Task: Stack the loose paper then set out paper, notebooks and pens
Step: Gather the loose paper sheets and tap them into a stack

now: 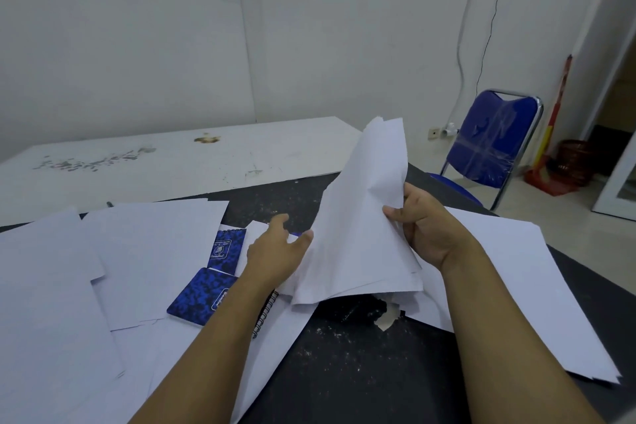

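Observation:
My right hand [421,224] grips a bunch of white sheets [364,217] by their right edge and holds them up off the black table [361,365]. My left hand [275,253] reaches under the bunch's left side, fingers spread and relaxed, holding nothing. Loose white sheets [137,251] lie scattered over the left of the table, and more sheets [523,286] lie flat at the right. Two blue patterned notebooks [225,248] [201,296] lie among the papers by my left wrist. A black spiral binding [263,315] shows under my left forearm. A dark pen tip [110,204] pokes out behind the left sheets.
A stained white board [172,162] lies behind the black table. A blue folding chair [488,144] stands at the right by the wall, with a red dustpan and broom [550,162] beyond it. A torn patch [387,317] marks the tabletop.

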